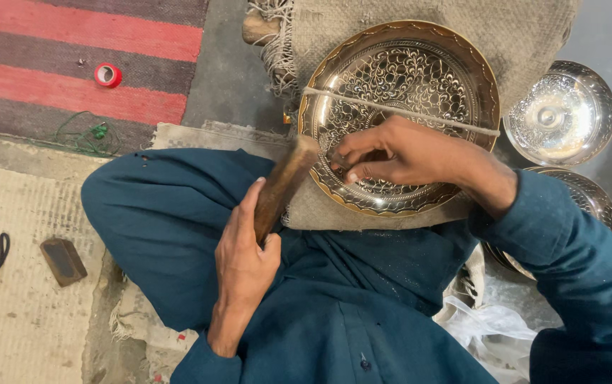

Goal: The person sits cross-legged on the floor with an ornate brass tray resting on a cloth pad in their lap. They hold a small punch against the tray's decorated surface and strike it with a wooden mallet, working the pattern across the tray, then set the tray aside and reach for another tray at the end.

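Clearly, the largest thing at work is the round golden brass plate with engraved flower patterns (398, 117), which lies tilted on a coarse beige cloth (462, 35) over the knee of the person in dark teal clothes. A thin pale cord (419, 114) runs across the plate and seems to hold it in place.

The right hand (409, 153) rests on the lower part of the plate, its fingers bent and pinching a small thin tool (339, 165), probably a chisel, though the view is too poor to be sure. The left hand (243, 249), below and left of the plate, is closed around the handle of a brown wooden hammer (281, 188), fingers pressed together, thumb along the handle; its head is just at the plate's left rim.

To do this well, I judge the chisel should stay steady on the pattern line, and the blows should be short and light, so the line does not slip.

Right of the plate stands a shiny silver engraved bowl (562, 114), with nothing inside it that I can see. Below it, a second metal bowl (590, 195) is partly hidden by the right sleeve. Far left of the plate lies a small red tape roll (108, 75).
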Demonstrator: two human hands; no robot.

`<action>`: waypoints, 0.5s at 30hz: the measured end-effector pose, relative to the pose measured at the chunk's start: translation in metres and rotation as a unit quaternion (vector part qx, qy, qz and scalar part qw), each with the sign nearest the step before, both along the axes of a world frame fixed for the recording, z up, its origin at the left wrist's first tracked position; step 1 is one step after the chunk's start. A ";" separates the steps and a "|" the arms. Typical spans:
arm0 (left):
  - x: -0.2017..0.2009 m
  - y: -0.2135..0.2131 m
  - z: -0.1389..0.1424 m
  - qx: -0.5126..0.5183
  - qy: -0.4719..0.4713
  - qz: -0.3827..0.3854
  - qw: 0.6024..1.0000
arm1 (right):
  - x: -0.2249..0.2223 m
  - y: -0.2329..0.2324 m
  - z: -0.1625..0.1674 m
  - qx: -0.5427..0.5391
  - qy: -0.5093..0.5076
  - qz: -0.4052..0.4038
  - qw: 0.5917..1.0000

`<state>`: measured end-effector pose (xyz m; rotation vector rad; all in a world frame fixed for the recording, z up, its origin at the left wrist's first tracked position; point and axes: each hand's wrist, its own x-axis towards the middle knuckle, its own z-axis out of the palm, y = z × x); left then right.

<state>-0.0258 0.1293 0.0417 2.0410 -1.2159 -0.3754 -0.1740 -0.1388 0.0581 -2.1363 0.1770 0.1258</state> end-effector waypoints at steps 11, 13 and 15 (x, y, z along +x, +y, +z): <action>0.001 -0.003 0.001 0.108 -0.099 0.000 0.989 | -0.001 -0.001 0.000 -0.020 0.010 -0.003 1.000; 0.002 -0.003 0.001 -0.015 -0.054 -0.013 0.998 | 0.000 -0.001 0.000 -0.027 -0.023 0.008 0.999; 0.003 -0.002 0.001 -0.017 -0.063 -0.009 0.998 | 0.000 -0.001 0.000 -0.027 -0.117 0.037 0.992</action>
